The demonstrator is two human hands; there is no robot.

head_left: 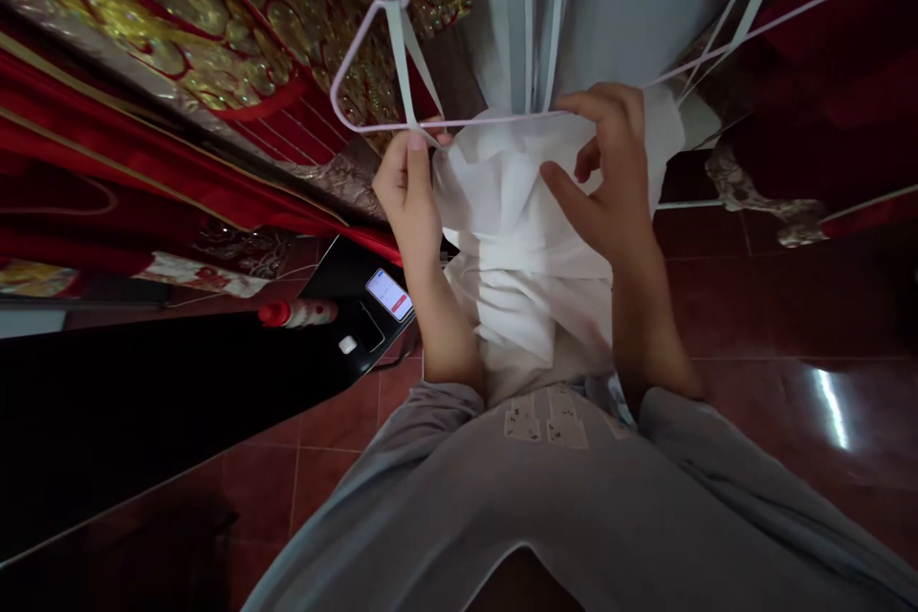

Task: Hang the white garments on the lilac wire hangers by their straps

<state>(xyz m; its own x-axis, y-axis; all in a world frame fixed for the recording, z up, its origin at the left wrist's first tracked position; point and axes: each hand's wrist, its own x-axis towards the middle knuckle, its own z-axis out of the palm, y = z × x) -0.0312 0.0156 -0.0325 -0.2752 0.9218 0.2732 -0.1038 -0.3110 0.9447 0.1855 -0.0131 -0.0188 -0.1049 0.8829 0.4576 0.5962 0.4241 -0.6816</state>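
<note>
A pale pink hanger (pixel 494 120) lies across the view in front of me, and a white ruffled garment (pixel 502 258) hangs just below its lower bar. One thin white strap (pixel 399 57) loops over the hanger's left shoulder. My left hand (pixel 410 186) pinches the lower end of that strap at the bar, thumb on the near side. At the bar's middle, the fingertips of my right hand (pixel 609 172) touch the hanger; its thumb is spread away over the white cloth, and nothing shows in its grasp.
Red and gold sequinned clothes (pixel 236 29) hang at the left, with dark red ones (pixel 824 115) at the right. Light grey cloth (pixel 631 0) hangs behind the hanger. A black table (pixel 179 382) at the left bears a lit phone (pixel 389 295), a red-capped bottle (pixel 297 313) and a small white case (pixel 348 344).
</note>
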